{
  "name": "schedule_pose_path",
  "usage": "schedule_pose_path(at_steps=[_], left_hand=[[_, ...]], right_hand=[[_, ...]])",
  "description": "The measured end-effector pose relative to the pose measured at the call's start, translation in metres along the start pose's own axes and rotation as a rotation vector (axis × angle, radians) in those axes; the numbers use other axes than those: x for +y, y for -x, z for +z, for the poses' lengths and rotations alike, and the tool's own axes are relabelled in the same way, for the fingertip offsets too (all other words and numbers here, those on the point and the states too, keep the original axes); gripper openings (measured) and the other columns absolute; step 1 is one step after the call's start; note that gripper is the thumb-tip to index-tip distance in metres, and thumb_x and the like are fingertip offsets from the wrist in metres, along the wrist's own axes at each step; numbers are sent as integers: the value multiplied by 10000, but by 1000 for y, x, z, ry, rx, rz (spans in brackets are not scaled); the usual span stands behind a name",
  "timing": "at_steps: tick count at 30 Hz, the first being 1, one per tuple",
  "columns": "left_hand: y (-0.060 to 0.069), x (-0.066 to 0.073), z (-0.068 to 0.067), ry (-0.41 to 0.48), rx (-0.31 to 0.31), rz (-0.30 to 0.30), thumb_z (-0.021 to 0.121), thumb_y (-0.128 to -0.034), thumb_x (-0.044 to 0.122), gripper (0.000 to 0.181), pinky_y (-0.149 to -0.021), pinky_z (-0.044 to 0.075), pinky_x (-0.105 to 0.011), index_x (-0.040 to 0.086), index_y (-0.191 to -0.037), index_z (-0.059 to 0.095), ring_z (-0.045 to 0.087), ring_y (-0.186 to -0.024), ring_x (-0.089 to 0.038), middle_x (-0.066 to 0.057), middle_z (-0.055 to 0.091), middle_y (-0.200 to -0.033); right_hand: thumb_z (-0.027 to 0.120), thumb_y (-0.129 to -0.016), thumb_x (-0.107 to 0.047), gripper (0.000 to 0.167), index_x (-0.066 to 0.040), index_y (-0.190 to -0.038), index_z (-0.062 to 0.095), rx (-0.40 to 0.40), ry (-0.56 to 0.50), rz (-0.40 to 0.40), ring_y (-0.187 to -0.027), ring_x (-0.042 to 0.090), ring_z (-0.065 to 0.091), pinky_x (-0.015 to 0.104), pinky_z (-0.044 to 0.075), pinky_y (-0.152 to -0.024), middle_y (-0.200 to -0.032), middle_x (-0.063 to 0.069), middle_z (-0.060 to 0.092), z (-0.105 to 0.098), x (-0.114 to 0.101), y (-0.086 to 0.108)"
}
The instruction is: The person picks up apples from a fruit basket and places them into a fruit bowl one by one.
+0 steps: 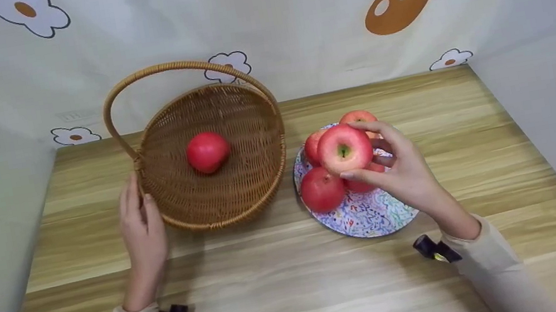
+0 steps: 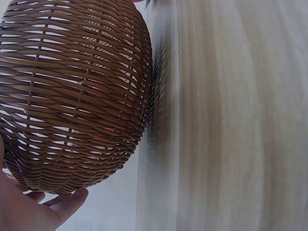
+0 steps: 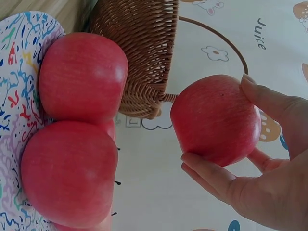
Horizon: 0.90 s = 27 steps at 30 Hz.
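My right hand [image 1: 410, 174] holds a red apple [image 1: 344, 149] between thumb and fingers, above a plate [image 1: 373, 220] with a colourful squiggle pattern. Several red apples [image 1: 323, 190] sit close together on that plate, partly hidden by the held one. To the left, a woven wicker basket [image 1: 254, 182] with an arched handle has one red apple [image 1: 208, 152] inside. My left hand [image 1: 144, 232] rests against the basket's left outer side with its fingers fairly straight. In the left wrist view, fingertips [image 2: 72, 204] touch the weave, and part of the hand is out of frame.
Everything stands on a wood-grain table [image 1: 278, 291]. A pale patterned cloth [image 1: 302, 33] hangs behind the table and along both sides. The basket's tall handle [image 1: 172, 66] rises in front of it.
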<state>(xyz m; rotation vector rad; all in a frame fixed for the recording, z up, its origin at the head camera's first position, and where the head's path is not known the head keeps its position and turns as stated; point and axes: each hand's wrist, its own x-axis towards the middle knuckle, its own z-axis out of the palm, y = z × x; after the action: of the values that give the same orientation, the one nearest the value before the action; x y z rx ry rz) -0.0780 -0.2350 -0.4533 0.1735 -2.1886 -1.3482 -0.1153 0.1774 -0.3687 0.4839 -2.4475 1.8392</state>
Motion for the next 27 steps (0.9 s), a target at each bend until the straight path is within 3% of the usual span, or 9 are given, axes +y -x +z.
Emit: schedule_pose_path(at_steps=[17, 27], left_hand=[[0, 1, 1, -3, 0, 4, 436, -1081, 40, 507, -1286, 252, -502, -59, -1578, 415, 345, -1518, -444, -310, 382, -1616], [0, 1, 1, 0, 11, 13, 450, -1075, 28, 502, -1286, 258, -512, -60, -1569, 430, 365, -1503, -459, -311, 405, -1600]], right_hand=[[850, -798, 113, 690, 32, -1424, 570, 80, -23, 42, -1125, 171, 683, 233, 603, -907, -1421, 107, 603, -22, 8, -2], [847, -811, 104, 722, 46, -1452, 520, 103, -10, 72, -1108, 173, 676, 239, 608, -899, -1412, 74, 559, -36, 15, -3]])
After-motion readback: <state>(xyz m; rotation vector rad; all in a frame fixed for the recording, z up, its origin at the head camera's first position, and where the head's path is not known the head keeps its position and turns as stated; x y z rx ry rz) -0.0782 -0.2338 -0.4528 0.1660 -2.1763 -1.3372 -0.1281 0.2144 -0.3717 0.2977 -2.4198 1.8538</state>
